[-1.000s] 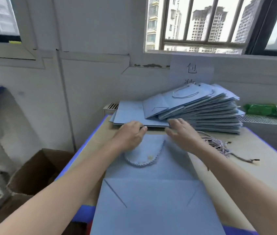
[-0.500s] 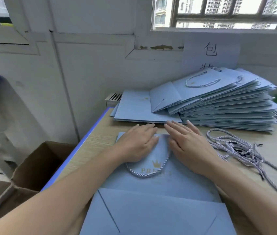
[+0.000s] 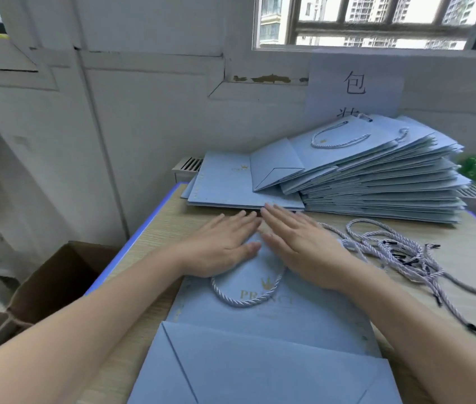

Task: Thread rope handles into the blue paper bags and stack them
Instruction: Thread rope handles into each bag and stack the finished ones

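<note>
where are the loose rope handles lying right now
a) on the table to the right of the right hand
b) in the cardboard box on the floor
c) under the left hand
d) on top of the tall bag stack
a: the loose rope handles lie in a tangle on the table, to the right of the right hand, in front of the stack of finished bags.

Bag (image 3: 274, 322) under both hands is showing pale blue with a gold crown and gold lettering; its rope handle (image 3: 245, 301) is showing a white-and-grey twist. Stack of bags (image 3: 376, 182) beyond the hands is showing the same pale blue. Loose ropes (image 3: 400, 252) right of the right hand are showing white-grey twist with black tips. Table (image 3: 158, 228) is showing light woodgrain with blue edging.
</note>
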Action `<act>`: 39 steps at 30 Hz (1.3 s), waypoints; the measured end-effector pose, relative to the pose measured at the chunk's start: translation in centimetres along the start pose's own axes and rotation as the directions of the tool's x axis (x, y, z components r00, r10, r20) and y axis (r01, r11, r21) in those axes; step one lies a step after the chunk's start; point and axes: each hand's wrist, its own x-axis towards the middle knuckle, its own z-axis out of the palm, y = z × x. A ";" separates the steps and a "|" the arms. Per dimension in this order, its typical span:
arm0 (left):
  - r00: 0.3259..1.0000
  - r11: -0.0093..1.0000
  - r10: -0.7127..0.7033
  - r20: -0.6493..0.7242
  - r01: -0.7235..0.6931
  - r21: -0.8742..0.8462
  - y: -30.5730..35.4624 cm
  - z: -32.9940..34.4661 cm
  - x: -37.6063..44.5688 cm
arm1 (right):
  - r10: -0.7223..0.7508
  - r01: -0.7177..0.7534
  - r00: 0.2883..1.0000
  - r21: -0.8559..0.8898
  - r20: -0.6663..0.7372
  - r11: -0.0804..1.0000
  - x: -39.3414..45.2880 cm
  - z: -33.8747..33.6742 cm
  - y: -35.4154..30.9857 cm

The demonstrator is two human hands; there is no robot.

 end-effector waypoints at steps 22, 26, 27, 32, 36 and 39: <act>0.981 0.908 -0.061 -0.186 -0.023 -0.417 0.5 -0.9 -0.8 | 0.070 -0.063 0.996 0.133 -0.052 0.989 -2.4 -0.6 1.6; 0.853 0.994 -0.013 -0.522 -0.045 -0.098 0.9 -1.5 -0.4 | 0.041 -0.013 0.989 0.192 -0.142 0.981 -2.9 -1.8 1.8; 0.783 0.999 0.022 -0.622 -0.034 -0.007 0.9 -1.6 -0.3 | 0.047 -0.022 0.988 0.161 -0.149 0.987 -2.8 -1.9 1.8; 0.709 0.998 0.010 -0.705 -0.049 -0.034 -1.3 -2.9 -1.2 | 0.097 -0.021 0.943 0.235 -0.320 0.972 -0.7 -3.5 2.4; 0.713 0.977 -0.056 -0.699 -0.107 -0.186 -2.7 -3.6 -2.2 | 0.117 -0.026 0.871 0.193 -0.478 0.981 2.0 -7.2 3.8; 0.612 0.978 -0.081 -0.786 -0.104 -0.181 -3.5 -3.8 -2.0 | 0.148 -0.119 0.772 0.089 -0.618 0.989 4.7 -11.0 4.9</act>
